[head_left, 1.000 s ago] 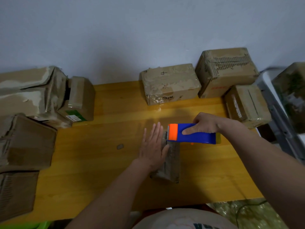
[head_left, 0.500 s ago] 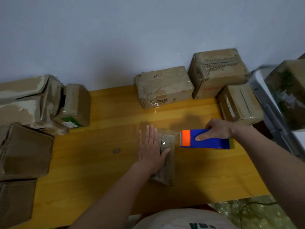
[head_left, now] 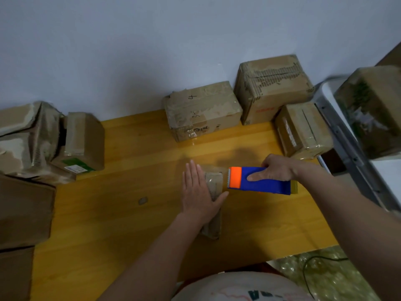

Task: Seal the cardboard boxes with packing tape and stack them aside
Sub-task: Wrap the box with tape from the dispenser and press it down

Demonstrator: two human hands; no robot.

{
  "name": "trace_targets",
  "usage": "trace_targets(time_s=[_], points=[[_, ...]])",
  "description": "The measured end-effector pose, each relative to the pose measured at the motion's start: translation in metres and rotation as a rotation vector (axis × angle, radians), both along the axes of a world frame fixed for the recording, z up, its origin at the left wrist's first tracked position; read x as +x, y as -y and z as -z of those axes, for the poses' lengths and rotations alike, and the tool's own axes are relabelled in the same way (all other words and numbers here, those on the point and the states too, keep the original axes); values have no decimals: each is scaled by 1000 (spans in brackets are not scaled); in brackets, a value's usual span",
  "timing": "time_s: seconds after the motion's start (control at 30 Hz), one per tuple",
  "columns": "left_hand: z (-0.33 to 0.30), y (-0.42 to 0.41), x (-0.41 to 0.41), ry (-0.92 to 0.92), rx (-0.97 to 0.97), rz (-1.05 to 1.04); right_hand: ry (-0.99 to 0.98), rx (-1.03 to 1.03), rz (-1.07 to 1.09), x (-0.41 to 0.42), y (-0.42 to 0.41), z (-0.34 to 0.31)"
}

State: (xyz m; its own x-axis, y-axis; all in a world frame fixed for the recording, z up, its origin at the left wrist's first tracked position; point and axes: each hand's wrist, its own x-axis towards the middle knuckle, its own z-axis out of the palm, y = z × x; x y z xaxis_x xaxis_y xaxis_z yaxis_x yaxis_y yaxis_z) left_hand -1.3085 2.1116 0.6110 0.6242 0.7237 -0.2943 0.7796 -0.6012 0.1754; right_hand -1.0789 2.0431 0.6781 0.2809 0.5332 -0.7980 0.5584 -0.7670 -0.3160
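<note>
1. Just left of the right hand (head_left: 276, 170), which grips the blue tape dispenser (head_left: 259, 180), lies the small box (head_left: 213, 187) on the wooden table (head_left: 121, 209).
2. Its long axis runs away from the person, crosswise to the dispenser.
3. Flat on the box rests the left hand (head_left: 198, 192), fingers straight, holding nothing.
4. The dispenser's orange head (head_left: 235, 177) meets the box's far right edge; a pull toward the person likely follows.

The left hand (head_left: 200, 195) hides much of the small box (head_left: 213, 227); the left-edge boxes (head_left: 19, 211) are cropped.
</note>
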Motion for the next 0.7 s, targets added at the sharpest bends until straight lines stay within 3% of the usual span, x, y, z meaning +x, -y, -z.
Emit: trace_targets(time_s=[0.33, 0.7], points=[[-4, 8, 8, 90, -84, -137, -121, -5, -33, 6, 13, -18], [-11, -3, 43, -15, -146, -323, -113, 39, -49, 4, 14, -26]])
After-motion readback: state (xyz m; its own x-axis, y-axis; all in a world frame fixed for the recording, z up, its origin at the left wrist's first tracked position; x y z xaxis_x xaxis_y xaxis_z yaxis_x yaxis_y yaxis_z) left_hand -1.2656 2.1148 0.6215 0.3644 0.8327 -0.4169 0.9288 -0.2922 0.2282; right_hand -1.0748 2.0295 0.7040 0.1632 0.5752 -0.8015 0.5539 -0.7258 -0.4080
